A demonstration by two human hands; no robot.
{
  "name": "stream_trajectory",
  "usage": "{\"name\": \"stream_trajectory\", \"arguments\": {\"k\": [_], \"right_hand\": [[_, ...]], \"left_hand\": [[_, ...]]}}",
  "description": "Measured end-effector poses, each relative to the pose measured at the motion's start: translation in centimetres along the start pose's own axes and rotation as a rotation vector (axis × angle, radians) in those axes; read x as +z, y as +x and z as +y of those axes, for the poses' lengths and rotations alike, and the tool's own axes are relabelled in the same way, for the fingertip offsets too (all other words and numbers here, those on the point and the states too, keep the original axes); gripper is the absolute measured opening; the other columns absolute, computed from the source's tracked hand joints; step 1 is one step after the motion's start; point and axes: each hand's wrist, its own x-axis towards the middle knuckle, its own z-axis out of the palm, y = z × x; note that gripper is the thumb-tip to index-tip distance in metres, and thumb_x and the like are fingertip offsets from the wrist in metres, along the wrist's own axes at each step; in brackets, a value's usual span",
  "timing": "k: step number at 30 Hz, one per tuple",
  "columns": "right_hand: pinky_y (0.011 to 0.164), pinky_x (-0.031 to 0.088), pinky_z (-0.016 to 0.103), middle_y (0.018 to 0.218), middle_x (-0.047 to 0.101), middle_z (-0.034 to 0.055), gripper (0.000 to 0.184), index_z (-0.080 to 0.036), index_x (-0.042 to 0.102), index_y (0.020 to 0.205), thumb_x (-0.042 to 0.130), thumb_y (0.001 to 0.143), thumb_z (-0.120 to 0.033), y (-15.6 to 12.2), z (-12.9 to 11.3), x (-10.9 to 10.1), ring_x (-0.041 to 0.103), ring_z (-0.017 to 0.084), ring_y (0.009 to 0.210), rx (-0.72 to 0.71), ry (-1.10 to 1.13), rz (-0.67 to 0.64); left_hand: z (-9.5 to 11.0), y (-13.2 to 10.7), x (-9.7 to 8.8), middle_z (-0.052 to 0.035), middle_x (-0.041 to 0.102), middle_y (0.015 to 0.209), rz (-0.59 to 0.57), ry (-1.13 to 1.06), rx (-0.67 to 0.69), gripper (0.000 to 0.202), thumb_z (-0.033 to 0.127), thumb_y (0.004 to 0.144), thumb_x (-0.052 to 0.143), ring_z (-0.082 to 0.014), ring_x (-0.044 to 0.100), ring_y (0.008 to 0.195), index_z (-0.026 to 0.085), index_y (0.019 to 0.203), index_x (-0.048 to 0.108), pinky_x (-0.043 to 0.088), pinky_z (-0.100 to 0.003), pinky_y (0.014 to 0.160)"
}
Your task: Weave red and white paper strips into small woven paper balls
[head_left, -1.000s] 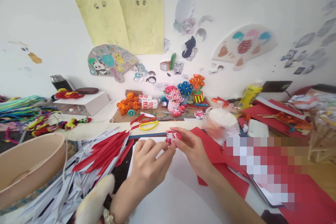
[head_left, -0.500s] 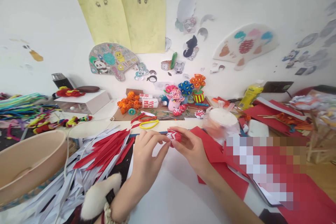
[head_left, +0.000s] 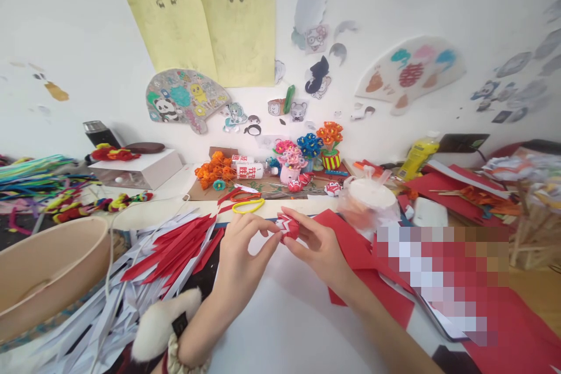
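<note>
A small folded-paper ball (head_left: pixel 288 226), red with white zigzag bands, is held up between both hands above the white work surface (head_left: pixel 280 304). My left hand (head_left: pixel 248 251) pinches its left side with thumb and index finger. From the right, my right hand (head_left: pixel 318 245) wraps its fingers and thumb around the ball. Similar red and white balls (head_left: pixel 298 183) lie at the back, beside the pink flower pot. Left of my left wrist is a heap of red paper strips (head_left: pixel 175 254) and white paper strips (head_left: pixel 105 304).
Yellow-handled scissors (head_left: pixel 248 205) lie just beyond my hands. Red paper sheets (head_left: pixel 372 292) and a bagged white tub (head_left: pixel 370 201) are on the right. A beige basin (head_left: pixel 52 269) stands at left. Craft flowers (head_left: pixel 311 146) line the back.
Both hands still hold the ball. It has turned slightly, so more of its white zigzag shows. The view has shifted a little.
</note>
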Motion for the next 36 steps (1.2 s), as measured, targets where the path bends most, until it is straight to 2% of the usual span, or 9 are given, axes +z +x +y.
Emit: {"name": "stream_trajectory", "arguments": {"k": [4,9,11,18,21,25,29,31,36], "right_hand": [[0.104,0.046,0.037,0.125,0.062,0.003,0.05,-0.029,0.058,0.128,0.07,0.08,-0.025,0.0,-0.1,0.1,0.058,0.021,0.115,-0.046,-0.064,0.002],[0.104,0.046,0.036,0.129,0.059,0.0031,0.051,-0.029,0.056,0.131,0.069,0.082,-0.025,-0.1,-0.1,0.4,0.055,0.021,0.119,-0.063,-0.143,0.016],[0.105,0.046,0.037,0.131,0.057,0.0035,0.05,-0.029,0.056,0.13,0.068,0.082,-0.026,-0.2,0.1,0.4,0.054,0.022,0.121,-0.056,-0.145,0.031],[0.107,0.044,0.038,0.135,0.055,0.0021,0.055,-0.031,0.052,0.133,0.069,0.082,-0.028,-0.1,0.2,-0.1,0.053,0.022,0.123,-0.044,-0.051,0.011],[0.108,0.041,0.038,0.136,0.055,0.0014,0.059,-0.033,0.048,0.137,0.069,0.082,-0.028,-0.1,0.2,-0.1,0.05,0.022,0.126,-0.049,-0.046,-0.012],[0.11,0.038,0.042,0.136,0.054,0.0037,0.061,-0.031,0.044,0.14,0.068,0.083,-0.032,-0.1,-0.2,-0.1,0.047,0.023,0.129,-0.045,-0.067,-0.031],[0.112,0.036,0.043,0.137,0.053,0.0043,0.061,-0.032,0.044,0.14,0.068,0.083,-0.033,-0.2,-0.4,0.0,0.045,0.023,0.13,-0.043,-0.074,-0.034],[0.112,0.036,0.043,0.137,0.053,0.0046,0.061,-0.032,0.045,0.139,0.068,0.083,-0.033,-0.2,-0.4,0.0,0.045,0.023,0.13,-0.042,-0.073,-0.031],[0.111,0.036,0.043,0.137,0.053,0.0055,0.062,-0.03,0.044,0.14,0.068,0.083,-0.034,-0.2,-0.1,-0.1,0.046,0.023,0.13,-0.036,-0.072,-0.031]], "left_hand": [[-0.1,0.0,0.1,0.0012,0.06,0.075,0.012,0.107,0.06,0.005,0.018,0.084,0.061,-0.0156,0.052,0.075,0.02,0.079,0.062,0.037,-0.029,0.07],[-0.1,-0.4,0.6,0.0009,0.064,0.073,0.141,0.361,0.233,0.008,0.016,0.083,0.061,-0.015,0.05,0.067,0.02,0.076,0.062,0.03,-0.03,0.062],[-0.1,-0.3,0.6,0.0005,0.065,0.073,0.138,0.336,0.231,0.008,0.017,0.083,0.061,-0.0151,0.051,0.067,0.02,0.077,0.064,0.031,-0.03,0.063],[-0.2,0.4,-0.1,-0.0016,0.069,0.08,-0.117,-0.317,-0.344,0.018,0.038,0.082,0.065,-0.0176,0.059,0.078,0.021,0.081,0.071,0.042,-0.028,0.071],[-0.5,0.4,0.1,-0.0023,0.069,0.078,-0.113,-0.384,-0.454,0.024,0.043,0.08,0.066,-0.0167,0.058,0.073,0.019,0.079,0.072,0.041,-0.026,0.065],[-0.9,0.0,0.7,0.0015,0.058,0.058,-0.104,-0.384,-0.537,0.029,0.048,0.078,0.066,-0.0109,0.044,0.052,0.02,0.077,0.073,0.031,-0.024,0.049],[-1.1,-0.2,0.8,0.0023,0.055,0.055,-0.098,-0.413,-0.501,0.027,0.047,0.077,0.068,-0.0091,0.038,0.047,0.021,0.077,0.073,0.028,-0.023,0.044],[-0.9,-0.1,0.7,0.0014,0.058,0.06,-0.094,-0.402,-0.465,0.024,0.044,0.077,0.069,-0.0098,0.043,0.05,0.021,0.076,0.073,0.032,-0.023,0.046],[-0.2,-0.1,0.4,-0.0019,0.069,0.079,-0.015,-0.328,-0.297,0.011,0.032,0.08,0.069,-0.0167,0.059,0.077,0.022,0.079,0.072,0.046,-0.03,0.073]]}}
